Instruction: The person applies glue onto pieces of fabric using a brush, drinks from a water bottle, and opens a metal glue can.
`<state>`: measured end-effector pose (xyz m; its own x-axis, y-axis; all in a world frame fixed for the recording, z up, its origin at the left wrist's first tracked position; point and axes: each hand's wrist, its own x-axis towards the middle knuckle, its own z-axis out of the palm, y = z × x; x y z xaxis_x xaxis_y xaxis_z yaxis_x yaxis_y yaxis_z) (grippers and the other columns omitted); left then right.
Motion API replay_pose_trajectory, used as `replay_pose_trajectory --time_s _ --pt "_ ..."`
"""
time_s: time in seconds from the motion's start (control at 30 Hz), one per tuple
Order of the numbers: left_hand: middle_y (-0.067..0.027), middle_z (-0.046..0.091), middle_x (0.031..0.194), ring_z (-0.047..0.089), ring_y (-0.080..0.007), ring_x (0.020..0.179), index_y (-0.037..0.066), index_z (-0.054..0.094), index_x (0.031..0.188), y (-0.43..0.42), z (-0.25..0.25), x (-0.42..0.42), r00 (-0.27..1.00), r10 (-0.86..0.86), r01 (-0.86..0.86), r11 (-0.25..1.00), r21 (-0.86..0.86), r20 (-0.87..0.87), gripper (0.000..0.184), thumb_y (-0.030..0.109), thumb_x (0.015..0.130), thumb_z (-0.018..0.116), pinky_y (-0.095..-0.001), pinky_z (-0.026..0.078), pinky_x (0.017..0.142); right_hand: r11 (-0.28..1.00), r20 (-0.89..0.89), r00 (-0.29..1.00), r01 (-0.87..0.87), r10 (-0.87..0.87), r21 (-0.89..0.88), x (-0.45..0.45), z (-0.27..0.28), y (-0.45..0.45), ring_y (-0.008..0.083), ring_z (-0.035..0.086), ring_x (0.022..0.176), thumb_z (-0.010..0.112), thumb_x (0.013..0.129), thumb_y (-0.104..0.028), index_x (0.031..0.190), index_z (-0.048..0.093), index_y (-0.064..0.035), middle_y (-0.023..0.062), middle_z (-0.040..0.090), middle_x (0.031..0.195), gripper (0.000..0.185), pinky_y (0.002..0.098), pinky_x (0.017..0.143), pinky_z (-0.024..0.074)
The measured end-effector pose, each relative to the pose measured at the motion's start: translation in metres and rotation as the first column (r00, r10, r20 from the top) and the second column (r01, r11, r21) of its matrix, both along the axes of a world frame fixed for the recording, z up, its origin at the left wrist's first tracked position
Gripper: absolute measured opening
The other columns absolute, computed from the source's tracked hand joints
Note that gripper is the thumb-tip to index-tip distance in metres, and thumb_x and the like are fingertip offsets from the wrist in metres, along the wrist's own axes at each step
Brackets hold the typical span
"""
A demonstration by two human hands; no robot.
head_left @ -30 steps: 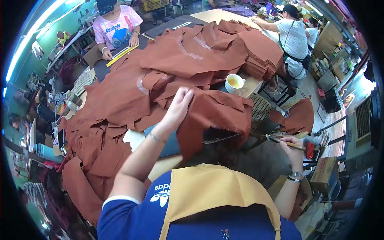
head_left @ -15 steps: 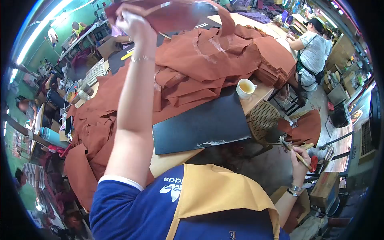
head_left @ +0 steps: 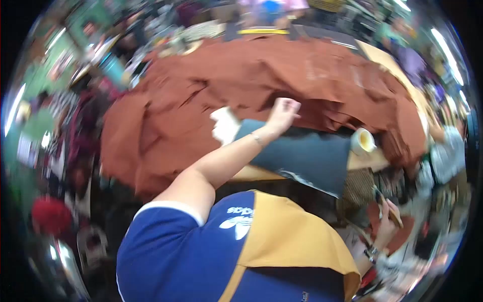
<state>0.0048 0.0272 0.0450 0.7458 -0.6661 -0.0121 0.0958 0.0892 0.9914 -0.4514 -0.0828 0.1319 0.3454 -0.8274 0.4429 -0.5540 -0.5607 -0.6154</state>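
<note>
My left hand (head_left: 284, 114) reaches over the upper edge of a black board (head_left: 302, 156), beside a pile of reddish-brown sheets (head_left: 211, 75). Its fingers are curled closed and blurred; what they hold, if anything, I cannot make out. A crumpled white piece (head_left: 226, 125), like cloth or paper, lies just left of that wrist. Low on the right, my right hand (head_left: 389, 217) is closed around a thin wooden-handled brush (head_left: 396, 216). The brush's tip is too blurred to see clearly.
A cup of yellowish liquid (head_left: 363, 142) stands at the board's right end. Beneath it is a woven stool (head_left: 357, 186). A co-worker in a light top (head_left: 448, 156) is at the far right, and another person (head_left: 271, 12) is across the table.
My left hand has come down from high up, where it held a reddish-brown piece, to the black board. The view has turned left. The right hand still grips the brush.
</note>
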Motion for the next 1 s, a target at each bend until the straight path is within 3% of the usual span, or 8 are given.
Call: replay_pose_trajectory --time_s 0.1,0.23,0.3,0.37,0.5,0.6,0.73,1.0 --pt "-0.0079 0.067 0.107 0.068 -0.0168 0.093 0.006 0.062 0.116 0.075 0.028 -0.005 0.939 -0.201 0.133 0.961 0.244 0.278 0.035 0.033 0.095 0.068 -0.031 0.053 0.079 0.992 0.069 0.997 0.037 -0.046 0.121 0.017 -0.01 -0.016 0.0111 0.064 0.089 0.063 0.1 -0.02 0.112 0.07 -0.0032 0.0055 0.071 0.096 0.022 0.0239 0.071 0.0513" --pt "-0.014 0.069 0.105 0.065 -0.0317 0.1 0.006 0.068 0.107 0.183 0.056 0.036 0.733 0.1 -0.365 0.892 0.266 0.673 0.035 0.03 0.084 0.076 -0.04 0.052 0.087 0.927 0.101 0.994 0.011 -0.053 0.374 0.018 -0.009 -0.035 0.0125 0.064 0.089 0.053 0.105 -0.029 0.125 0.061 -0.0057 0.0097 0.07 0.1 0.032 0.0239 0.069 0.0516" --pt "-0.0121 0.062 0.12 0.056 -0.0318 0.115 0.01 0.061 0.12 0.25 0.056 0.074 0.284 0.143 -0.76 0.637 0.131 0.948 0.05 0.037 0.08 0.076 -0.0504 0.045 0.095 0.914 0.153 0.988 -0.049 -0.014 0.403 0.017 -0.016 -0.048 0.0146 0.064 0.091 0.05 0.106 -0.033 0.128 0.057 -0.0051 0.0121 0.07 0.103 0.036 0.0263 0.074 0.0533" --pt "-0.0131 0.04 0.151 0.034 -0.0334 0.142 0.014 0.041 0.145 0.311 0.051 0.086 0.23 -0.059 -0.964 0.123 0.235 0.971 0.073 0.036 0.083 0.072 -0.0703 0.035 0.102 0.947 0.279 0.96 -0.116 0.029 0.3 0.025 -0.025 -0.05 0.0165 0.065 0.093 0.05 0.106 -0.034 0.124 0.057 -0.0032 0.0122 0.069 0.106 0.036 0.029 0.081 0.0539" --pt "-0.0131 0.042 0.151 0.042 -0.0342 0.138 0.017 0.044 0.144 0.403 0.025 0.127 0.383 0.026 -0.905 -0.19 0.381 0.923 0.065 0.041 0.088 0.067 -0.0635 0.04 0.103 0.957 0.213 0.973 -0.147 0.093 0.249 0.04 -0.031 -0.05 0.0195 0.065 0.098 0.053 0.105 -0.03 0.118 0.056 -0.0024 0.0144 0.068 0.116 0.03 0.0325 0.088 0.0531" --pt "-0.0101 0.061 0.131 0.061 -0.0299 0.118 0.012 0.063 0.122 0.425 0.036 0.14 0.387 0.032 -0.92 0.076 0.384 0.922 0.042 0.043 0.094 0.06 -0.0432 0.051 0.094 0.938 0.3 0.944 -0.219 0.135 0.268 0.053 -0.038 -0.045 0.0144 0.061 0.093 0.061 0.101 -0.02 0.111 0.058 -0.0023 0.0055 0.064 0.104 0.02 0.0287 0.086 0.0523" --pt "-0.0186 0.066 0.121 0.06 -0.0382 0.116 0.012 0.069 0.117 0.416 0.061 0.154 0.489 0.023 -0.872 0.019 0.489 0.872 0.055 0.053 0.1 0.037 -0.0489 0.047 0.097 0.955 0.32 0.934 -0.229 0.161 0.189 0.057 -0.053 -0.039 0.0117 0.058 0.089 0.067 0.097 -0.013 0.104 0.061 -0.0032 0.0016 0.059 0.097 0.014 0.0259 0.082 0.0507" --pt "-0.0256 0.067 0.107 0.062 -0.0467 0.101 0.007 0.062 0.112 0.361 0.077 0.202 0.381 0.066 -0.915 0.17 0.366 0.922 0.052 0.05 0.103 0.035 -0.0556 0.048 0.082 0.993 0.189 0.982 -0.026 0.003 0.115 0.044 -0.039 -0.014 0.0133 0.069 0.082 0.071 0.094 -0.015 0.102 0.063 -0.0042 0.0065 0.071 0.088 0.016 0.0288 0.073 0.0537"
